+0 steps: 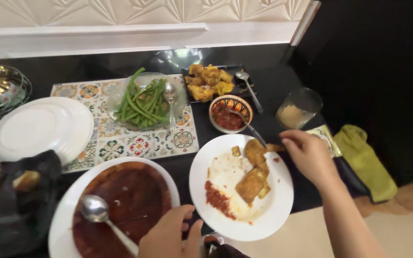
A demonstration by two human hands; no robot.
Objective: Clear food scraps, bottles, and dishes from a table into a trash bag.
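Black counter [273, 91] under a white panelled wall carries the meal. At far left sit stacked white plates [39, 126], then a brown-sauced dish [130, 200] with a spoon [96, 210]. The left hand [170, 236] rests at that dish's near edge, fingers loosely curled, holding nothing I can see. Green beans [142, 100] lie behind. On the dinner plate [268, 210], rice, red relish and fried pieces [254, 179] sit. The right hand [309, 155] pinches a utensil handle [254, 131] over the sauce bowl [230, 113]; keeping it level should avoid drips.

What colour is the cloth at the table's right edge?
Yellow-green; the cloth shows best in the head view.
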